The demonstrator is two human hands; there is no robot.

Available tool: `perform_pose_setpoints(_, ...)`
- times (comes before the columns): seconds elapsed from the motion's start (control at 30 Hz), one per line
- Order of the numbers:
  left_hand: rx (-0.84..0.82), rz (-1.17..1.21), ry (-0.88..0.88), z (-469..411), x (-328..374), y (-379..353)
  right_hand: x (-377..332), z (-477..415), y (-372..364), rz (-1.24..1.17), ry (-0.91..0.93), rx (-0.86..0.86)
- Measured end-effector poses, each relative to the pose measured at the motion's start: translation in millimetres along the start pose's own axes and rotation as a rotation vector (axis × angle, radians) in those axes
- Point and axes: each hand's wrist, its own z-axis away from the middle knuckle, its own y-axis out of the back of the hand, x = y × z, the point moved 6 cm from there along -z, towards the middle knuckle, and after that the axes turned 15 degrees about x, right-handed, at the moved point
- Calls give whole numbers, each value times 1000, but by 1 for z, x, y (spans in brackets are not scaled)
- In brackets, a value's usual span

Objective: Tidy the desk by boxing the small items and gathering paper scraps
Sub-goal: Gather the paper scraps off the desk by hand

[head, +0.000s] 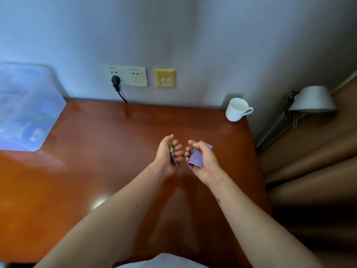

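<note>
Your left hand (166, 154) clamps green-printed paper scraps (172, 150), your right hand (203, 161) a purple paper scrap (196, 159); merge both into one grip.

We look from head height, forward and steeply down, close over the desk (100, 144), facing the wall (193, 35) behind it; one wide-angle view only.

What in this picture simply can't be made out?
Head view only.
The scraps in the left hand: curled fingers cover most of them.
The purple paper in the right hand: print too small.
The translucent box: contents blurred behind its wall, left edge cuts it off.
</note>
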Motion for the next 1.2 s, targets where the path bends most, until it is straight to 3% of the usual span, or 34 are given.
perform_pose_setpoints(0.23,27,-33,-17,49,35,23,9,48,-45,112,-1,-108)
perform_pose_setpoints(0.53,-9,179,-106,104,115,102,51,105,-145,303,-37,-352)
perform_pose_setpoints(0.93,108,429,-314,170,231,283,194,187,-305,560,-140,-663)
perform_pose_setpoints(1.2,184,586,-373,196,299,421,313,227,-405,703,-194,-741)
